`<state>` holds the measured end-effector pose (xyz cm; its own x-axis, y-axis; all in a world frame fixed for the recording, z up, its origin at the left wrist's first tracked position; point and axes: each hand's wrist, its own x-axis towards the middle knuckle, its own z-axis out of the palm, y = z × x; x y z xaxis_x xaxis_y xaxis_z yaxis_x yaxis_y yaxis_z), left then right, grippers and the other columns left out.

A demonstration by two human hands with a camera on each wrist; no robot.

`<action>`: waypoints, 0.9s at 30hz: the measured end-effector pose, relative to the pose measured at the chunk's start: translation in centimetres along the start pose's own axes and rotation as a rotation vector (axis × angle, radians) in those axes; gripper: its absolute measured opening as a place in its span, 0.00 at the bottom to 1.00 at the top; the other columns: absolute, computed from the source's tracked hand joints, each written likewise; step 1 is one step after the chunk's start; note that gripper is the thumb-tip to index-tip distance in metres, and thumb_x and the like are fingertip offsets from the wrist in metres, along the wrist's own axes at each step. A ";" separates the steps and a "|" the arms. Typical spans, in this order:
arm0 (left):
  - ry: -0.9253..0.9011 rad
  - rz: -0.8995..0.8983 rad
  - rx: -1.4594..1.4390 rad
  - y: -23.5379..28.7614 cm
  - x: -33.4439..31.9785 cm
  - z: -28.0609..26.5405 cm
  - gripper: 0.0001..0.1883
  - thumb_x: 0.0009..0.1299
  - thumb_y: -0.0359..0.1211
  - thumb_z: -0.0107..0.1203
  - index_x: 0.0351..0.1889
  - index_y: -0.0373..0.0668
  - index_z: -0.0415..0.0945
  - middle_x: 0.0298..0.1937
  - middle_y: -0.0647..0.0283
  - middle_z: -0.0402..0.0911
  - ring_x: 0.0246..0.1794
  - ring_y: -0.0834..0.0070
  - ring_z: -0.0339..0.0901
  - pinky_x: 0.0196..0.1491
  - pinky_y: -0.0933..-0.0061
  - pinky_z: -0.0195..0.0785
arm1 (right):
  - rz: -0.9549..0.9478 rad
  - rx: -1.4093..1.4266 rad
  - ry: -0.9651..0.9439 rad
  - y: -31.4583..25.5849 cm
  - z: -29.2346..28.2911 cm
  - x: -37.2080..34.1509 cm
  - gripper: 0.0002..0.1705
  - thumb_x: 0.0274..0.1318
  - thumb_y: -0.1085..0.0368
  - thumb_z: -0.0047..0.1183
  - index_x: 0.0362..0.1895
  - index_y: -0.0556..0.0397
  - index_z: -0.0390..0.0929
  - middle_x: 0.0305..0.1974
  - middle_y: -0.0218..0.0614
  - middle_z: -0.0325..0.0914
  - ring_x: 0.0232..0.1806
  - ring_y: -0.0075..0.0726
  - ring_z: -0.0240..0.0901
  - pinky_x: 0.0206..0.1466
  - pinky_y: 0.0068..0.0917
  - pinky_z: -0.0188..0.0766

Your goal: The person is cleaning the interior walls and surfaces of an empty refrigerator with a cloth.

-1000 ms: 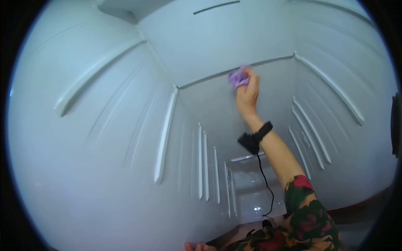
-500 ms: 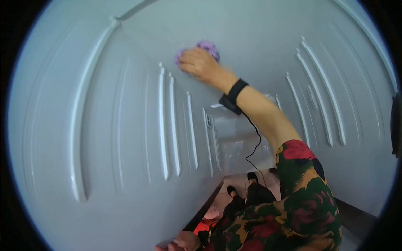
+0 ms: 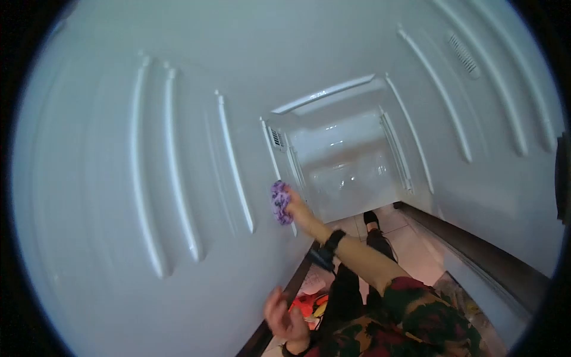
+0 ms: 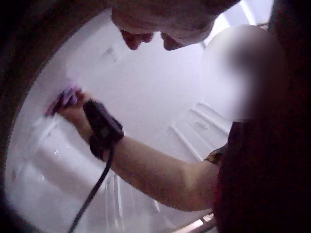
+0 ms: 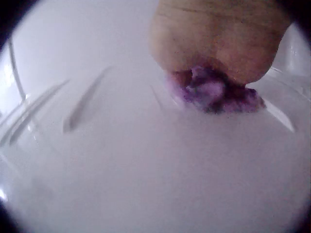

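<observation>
A crumpled purple cloth (image 3: 280, 203) with darker patches is bunched in my right hand (image 3: 298, 209). It lies against the left inner wall (image 3: 196, 285) of a white refrigerator, over one of the lower shelf ribs (image 3: 275, 157). In the right wrist view the cloth (image 5: 214, 92) bulges out from under my curled fingers, right at the wall surface. My left hand (image 3: 286, 318) hangs low near the wall's front edge, fingers loosely bent, with nothing in it. The left wrist view has part of that hand (image 4: 163, 24) at the top and the cloth (image 4: 65, 99) at the far left.
Raised ribs (image 3: 235, 160) run along both side walls. A glossy stepped floor section (image 3: 342, 160) lies at the bottom of the cabinet. Below are the tiled floor (image 3: 389, 223), a shoe (image 3: 371, 219) and a red item (image 3: 304, 303). A black cable (image 4: 92, 194) trails from the right wrist camera.
My right hand has brought the cloth from the back wall down and leftward onto the left side wall. The view has tilted lower. My left hand has come further into sight.
</observation>
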<state>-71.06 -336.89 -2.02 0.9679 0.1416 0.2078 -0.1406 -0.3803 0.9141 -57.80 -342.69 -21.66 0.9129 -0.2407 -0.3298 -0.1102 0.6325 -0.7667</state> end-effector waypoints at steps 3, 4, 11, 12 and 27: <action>-0.194 -0.275 0.164 -6.6 -3.0 0.2 0.15 0.62 0.22 0.47 0.48 0.34 0.66 0.52 0.53 0.69 0.49 0.69 0.70 0.49 0.70 0.66 | -0.194 -0.544 -0.080 1.4 -1.2 -0.1 0.33 0.50 0.73 0.37 0.63 0.57 0.48 0.60 0.54 0.54 0.64 0.48 0.50 0.64 0.46 0.44; -0.270 -0.333 0.192 -7.1 -3.5 0.6 0.15 0.63 0.21 0.47 0.48 0.33 0.66 0.52 0.53 0.69 0.49 0.69 0.69 0.49 0.70 0.66 | -0.173 -0.702 -0.138 1.2 -1.6 0.4 0.32 0.50 0.74 0.36 0.63 0.57 0.49 0.62 0.55 0.51 0.66 0.51 0.44 0.66 0.50 0.39; -0.446 -0.495 0.223 -11.5 -6.7 1.4 0.13 0.64 0.21 0.46 0.48 0.32 0.66 0.50 0.53 0.69 0.49 0.68 0.70 0.50 0.70 0.66 | -0.547 -0.830 -0.003 -2.3 -1.6 16.9 0.30 0.44 0.78 0.37 0.57 0.54 0.59 0.53 0.55 0.63 0.53 0.60 0.60 0.57 0.46 0.56; -0.453 -0.457 0.271 -11.7 -6.6 1.6 0.17 0.60 0.22 0.50 0.48 0.33 0.67 0.49 0.51 0.71 0.46 0.67 0.72 0.47 0.72 0.67 | -0.530 -0.867 -0.018 -4.4 -1.5 19.5 0.28 0.45 0.77 0.37 0.55 0.54 0.60 0.51 0.55 0.64 0.51 0.59 0.62 0.55 0.45 0.58; -0.368 -0.384 0.285 -9.9 -4.1 2.9 0.12 0.58 0.21 0.51 0.41 0.33 0.72 0.43 0.52 0.75 0.45 0.67 0.73 0.48 0.71 0.65 | -0.287 -0.260 -0.013 -6.3 2.9 16.9 0.34 0.52 0.67 0.36 0.64 0.57 0.45 0.63 0.55 0.49 0.67 0.53 0.41 0.67 0.39 0.38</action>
<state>-73.08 -336.36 -12.93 0.9540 0.0115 -0.2995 0.2459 -0.6014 0.7602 -40.50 -348.57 -20.83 0.9260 -0.3699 -0.0757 0.0558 0.3324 -0.9415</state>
